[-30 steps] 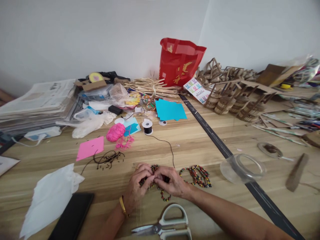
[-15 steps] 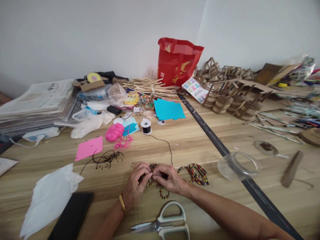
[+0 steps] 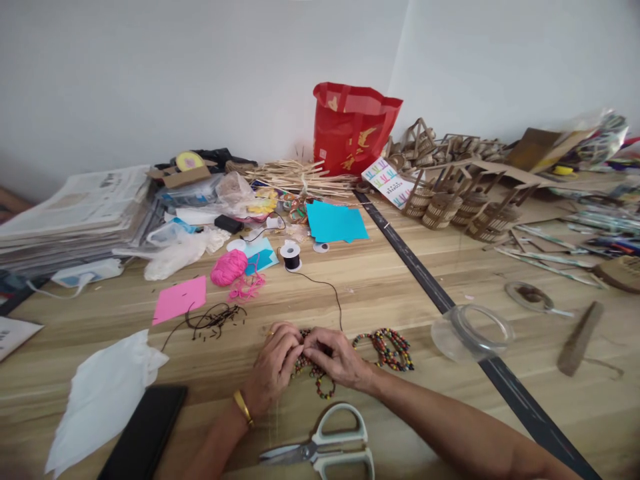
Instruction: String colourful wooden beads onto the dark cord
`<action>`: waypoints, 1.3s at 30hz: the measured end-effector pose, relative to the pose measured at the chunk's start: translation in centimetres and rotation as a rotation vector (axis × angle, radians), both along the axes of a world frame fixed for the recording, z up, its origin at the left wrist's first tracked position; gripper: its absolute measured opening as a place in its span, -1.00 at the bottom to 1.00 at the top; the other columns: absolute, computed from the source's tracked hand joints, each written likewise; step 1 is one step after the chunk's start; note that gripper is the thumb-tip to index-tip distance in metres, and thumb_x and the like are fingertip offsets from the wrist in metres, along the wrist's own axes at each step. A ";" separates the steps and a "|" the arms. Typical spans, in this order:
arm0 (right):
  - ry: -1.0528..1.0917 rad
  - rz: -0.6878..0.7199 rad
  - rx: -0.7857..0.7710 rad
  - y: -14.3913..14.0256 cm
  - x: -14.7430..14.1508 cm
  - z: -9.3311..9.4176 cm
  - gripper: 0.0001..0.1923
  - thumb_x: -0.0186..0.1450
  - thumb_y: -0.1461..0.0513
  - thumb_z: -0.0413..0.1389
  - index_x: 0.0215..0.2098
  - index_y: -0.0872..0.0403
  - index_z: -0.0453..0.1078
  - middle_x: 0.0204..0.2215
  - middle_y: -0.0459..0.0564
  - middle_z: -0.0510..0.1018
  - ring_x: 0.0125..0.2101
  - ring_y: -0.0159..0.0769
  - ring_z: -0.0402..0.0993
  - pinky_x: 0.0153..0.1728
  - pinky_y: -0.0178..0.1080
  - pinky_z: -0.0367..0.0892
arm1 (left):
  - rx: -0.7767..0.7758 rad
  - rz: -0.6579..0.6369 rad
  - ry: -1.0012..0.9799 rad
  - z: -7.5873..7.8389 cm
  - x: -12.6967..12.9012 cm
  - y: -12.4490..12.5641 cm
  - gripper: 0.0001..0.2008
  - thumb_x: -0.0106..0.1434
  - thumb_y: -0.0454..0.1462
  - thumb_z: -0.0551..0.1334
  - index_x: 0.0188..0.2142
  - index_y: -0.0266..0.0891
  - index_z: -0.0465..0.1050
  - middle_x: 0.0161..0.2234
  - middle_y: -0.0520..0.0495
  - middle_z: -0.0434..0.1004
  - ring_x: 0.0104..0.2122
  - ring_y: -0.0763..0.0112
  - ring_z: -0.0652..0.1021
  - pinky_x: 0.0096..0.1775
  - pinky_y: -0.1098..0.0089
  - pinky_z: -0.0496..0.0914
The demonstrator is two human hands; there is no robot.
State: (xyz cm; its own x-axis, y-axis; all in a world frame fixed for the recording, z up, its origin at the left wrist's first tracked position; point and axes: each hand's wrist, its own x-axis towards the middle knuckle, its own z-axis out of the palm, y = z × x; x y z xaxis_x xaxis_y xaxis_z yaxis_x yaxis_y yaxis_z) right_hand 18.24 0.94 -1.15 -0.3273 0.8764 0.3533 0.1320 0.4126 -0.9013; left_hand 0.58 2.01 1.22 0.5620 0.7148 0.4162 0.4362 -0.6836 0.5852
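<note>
Beads are lying near the table's front edge. Left hand and right hand are both pinching them; scissors are lying nearer the edge.

Left hand: your left hand lies knuckles up, fingers curled in, tips pinched against the right's.
Right hand: your right hand mirrors it, fingers bent inward.
Forearms: both angle in from below, the wrists well apart.

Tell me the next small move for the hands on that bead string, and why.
Probably pull the black cord snug. Both the left hand and right hand pinch the multicoloured bead string, and the cord runs slack from the black thread spool to them.
</note>
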 end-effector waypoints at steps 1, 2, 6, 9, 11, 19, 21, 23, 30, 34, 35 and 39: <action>0.010 0.002 -0.008 0.0 0.0 0.0 -0.73 0.33 0.12 0.04 -0.42 0.13 0.38 -0.52 -0.08 0.38 -0.49 -0.38 0.26 -0.43 -0.36 0.19 | 0.008 -0.001 0.009 0.1 0.0 0.0 -0.81 0.34 -0.42 0.01 -0.39 -0.21 0.27 -0.33 -0.07 0.38 -0.20 0.27 0.38 -0.12 0.26 0.31; 0.018 0.005 -0.018 0.0 0.0 0.1 -0.72 0.33 0.11 0.04 -0.42 0.13 0.38 -0.52 -0.08 0.38 -0.48 -0.37 0.27 -0.43 -0.36 0.20 | 0.015 -0.001 0.018 0.1 0.0 0.1 -0.81 0.34 -0.42 0.02 -0.39 -0.21 0.27 -0.33 -0.08 0.38 -0.19 0.27 0.38 -0.12 0.26 0.31; 0.050 0.019 -0.066 0.1 0.1 0.2 -0.70 0.33 0.09 0.04 -0.43 0.13 0.38 -0.54 -0.10 0.36 -0.49 -0.38 0.25 -0.43 -0.36 0.18 | 0.027 -0.008 0.053 0.4 0.1 0.3 -0.81 0.34 -0.42 0.01 -0.38 -0.21 0.27 -0.31 -0.09 0.39 -0.18 0.27 0.38 -0.13 0.27 0.32; 0.071 0.025 -0.099 0.1 0.1 0.3 -0.70 0.32 0.08 0.04 -0.42 0.13 0.38 -0.54 -0.11 0.36 -0.50 -0.39 0.24 -0.45 -0.36 0.17 | 0.038 -0.010 0.057 0.3 0.2 0.4 -0.81 0.34 -0.43 0.00 -0.38 -0.20 0.26 -0.30 -0.09 0.39 -0.20 0.27 0.38 -0.15 0.28 0.33; 0.089 0.027 -0.114 0.1 0.1 0.3 -0.70 0.32 0.08 0.05 -0.41 0.13 0.38 -0.54 -0.11 0.35 -0.49 -0.39 0.24 -0.44 -0.36 0.17 | 0.038 -0.005 0.054 0.2 0.3 0.3 -0.80 0.35 -0.42 -0.02 -0.38 -0.20 0.24 -0.30 -0.09 0.38 -0.20 0.27 0.38 -0.15 0.27 0.33; 0.088 0.022 -0.112 0.3 0.1 0.1 -0.73 0.33 0.11 0.04 -0.41 0.13 0.38 -0.57 -0.13 0.33 -0.51 -0.40 0.22 -0.46 -0.37 0.17 | -0.140 0.042 0.018 0.2 0.0 -0.4 -0.84 0.38 -0.37 -0.05 -0.29 -0.19 0.24 -0.24 -0.11 0.36 -0.15 0.25 0.36 -0.09 0.24 0.29; 0.081 0.021 -0.105 0.3 0.1 0.1 -0.74 0.33 0.12 0.04 -0.40 0.13 0.38 -0.56 -0.12 0.34 -0.51 -0.40 0.24 -0.45 -0.37 0.17 | -0.168 0.056 0.011 0.2 -0.1 -0.5 -0.82 0.39 -0.36 -0.07 -0.27 -0.19 0.26 -0.23 -0.11 0.36 -0.13 0.25 0.35 -0.05 0.21 0.27; 0.077 0.020 -0.094 0.3 0.2 0.1 -0.75 0.33 0.13 0.04 -0.40 0.13 0.38 -0.56 -0.12 0.36 -0.50 -0.39 0.25 -0.44 -0.36 0.18 | -0.172 0.069 0.010 0.2 -0.2 -0.6 -0.80 0.39 -0.37 -0.08 -0.28 -0.19 0.27 -0.23 -0.11 0.36 -0.11 0.24 0.33 -0.03 0.19 0.25; 0.081 0.021 -0.074 0.2 0.2 0.3 -0.76 0.32 0.15 0.04 -0.42 0.13 0.38 -0.53 -0.10 0.38 -0.48 -0.38 0.28 -0.41 -0.36 0.22 | -0.125 0.048 0.066 0.2 0.1 -0.7 -0.79 0.39 -0.35 -0.06 -0.32 -0.19 0.30 -0.22 -0.11 0.37 -0.09 0.22 0.33 -0.03 0.18 0.26; 0.064 0.022 -0.070 0.2 0.2 0.4 -0.76 0.33 0.16 0.03 -0.41 0.14 0.38 -0.52 -0.09 0.39 -0.48 -0.38 0.28 -0.41 -0.36 0.22 | -0.115 0.060 0.057 0.3 0.4 -0.8 -0.76 0.40 -0.33 -0.08 -0.34 -0.19 0.28 -0.25 -0.12 0.38 -0.11 0.21 0.35 -0.07 0.17 0.30; 0.057 0.022 -0.065 0.2 0.2 0.5 -0.77 0.33 0.16 0.03 -0.41 0.13 0.38 -0.52 -0.09 0.40 -0.48 -0.38 0.28 -0.41 -0.36 0.21 | -0.113 0.064 0.052 0.3 0.4 -0.9 -0.76 0.40 -0.32 -0.08 -0.34 -0.19 0.28 -0.25 -0.12 0.38 -0.11 0.21 0.35 -0.07 0.17 0.31; 0.037 0.019 -0.056 0.1 0.2 0.6 -0.77 0.33 0.16 0.03 -0.41 0.13 0.39 -0.52 -0.09 0.40 -0.48 -0.39 0.28 -0.42 -0.36 0.20 | -0.130 0.087 0.034 0.2 -0.1 -1.3 -0.78 0.39 -0.31 -0.05 -0.33 -0.19 0.30 -0.25 -0.12 0.41 -0.11 0.23 0.38 -0.06 0.17 0.33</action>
State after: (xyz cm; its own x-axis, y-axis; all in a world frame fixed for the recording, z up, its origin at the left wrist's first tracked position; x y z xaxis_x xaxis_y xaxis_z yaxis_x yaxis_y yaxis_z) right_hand 18.47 1.06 -0.59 -0.3322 0.8887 0.3161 0.0908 0.3637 -0.9271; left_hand 0.47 0.70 1.43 0.5076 0.8081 0.2988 0.5121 -0.5618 0.6497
